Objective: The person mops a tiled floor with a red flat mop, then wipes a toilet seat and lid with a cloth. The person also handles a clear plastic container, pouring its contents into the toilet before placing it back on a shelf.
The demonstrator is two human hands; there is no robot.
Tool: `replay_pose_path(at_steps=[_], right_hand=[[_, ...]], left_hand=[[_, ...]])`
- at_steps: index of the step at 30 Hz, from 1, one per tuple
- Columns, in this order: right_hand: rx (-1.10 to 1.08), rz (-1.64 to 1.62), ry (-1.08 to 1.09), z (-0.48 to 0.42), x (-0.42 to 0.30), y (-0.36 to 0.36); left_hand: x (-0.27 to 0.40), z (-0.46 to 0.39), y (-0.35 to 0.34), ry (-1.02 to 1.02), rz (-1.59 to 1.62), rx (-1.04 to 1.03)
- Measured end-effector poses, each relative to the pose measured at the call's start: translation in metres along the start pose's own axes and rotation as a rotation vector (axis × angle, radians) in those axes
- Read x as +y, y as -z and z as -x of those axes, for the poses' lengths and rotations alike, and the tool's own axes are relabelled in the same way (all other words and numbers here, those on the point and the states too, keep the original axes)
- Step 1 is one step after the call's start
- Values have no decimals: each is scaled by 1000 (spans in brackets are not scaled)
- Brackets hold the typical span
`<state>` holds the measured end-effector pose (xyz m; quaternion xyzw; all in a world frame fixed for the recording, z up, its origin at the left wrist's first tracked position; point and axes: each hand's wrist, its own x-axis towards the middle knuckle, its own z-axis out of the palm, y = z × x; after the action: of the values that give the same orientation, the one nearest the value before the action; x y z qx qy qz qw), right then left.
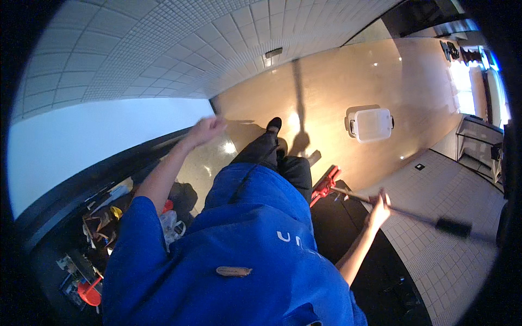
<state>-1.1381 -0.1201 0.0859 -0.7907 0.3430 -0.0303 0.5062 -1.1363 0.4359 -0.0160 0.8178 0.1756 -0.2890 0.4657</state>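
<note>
My right hand (380, 210) grips a long-handled tool by its pole (412, 216), out to my right. A dark sleeve (453, 227) covers part of the pole towards its outer end. The pole's other end meets a red head (324, 186) beside my legs, low near the floor; it looks like a mop or squeegee frame, but its kind is not certain. My left hand (209, 129) is raised at the left, blurred, with its fingers curled in and nothing visible in them. It is nearest to the white lower wall and is apart from the tool.
A translucent plastic tub (373, 125) with dark handles stands on the shiny floor (334, 81) ahead. Tiled walls (228, 45) rise ahead and to the right. Cluttered items, with a plastic bag (171, 226) and a red object (89, 291), lie at my left. A dark surface (367, 269) is at right.
</note>
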Motion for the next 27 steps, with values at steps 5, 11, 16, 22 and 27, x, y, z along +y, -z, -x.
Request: replay_pose_path(at_steps=[5, 11, 16, 22, 27], right_hand=[[-548, 369, 53, -36, -46, -183], [-915, 656, 503, 0, -6, -317], [-1126, 833, 789, -4, 55, -361], [-1018, 250, 981, 66, 83, -412], [-984, 322, 1176, 183, 151, -430]], left_hand=[[227, 36, 49, -601, 479, 80], [265, 109, 57, -439, 648, 913], [247, 186, 32, -786, 680, 855], [118, 212, -52, -313, 1003, 1005], [-33, 269, -88, -205, 1406, 1169]])
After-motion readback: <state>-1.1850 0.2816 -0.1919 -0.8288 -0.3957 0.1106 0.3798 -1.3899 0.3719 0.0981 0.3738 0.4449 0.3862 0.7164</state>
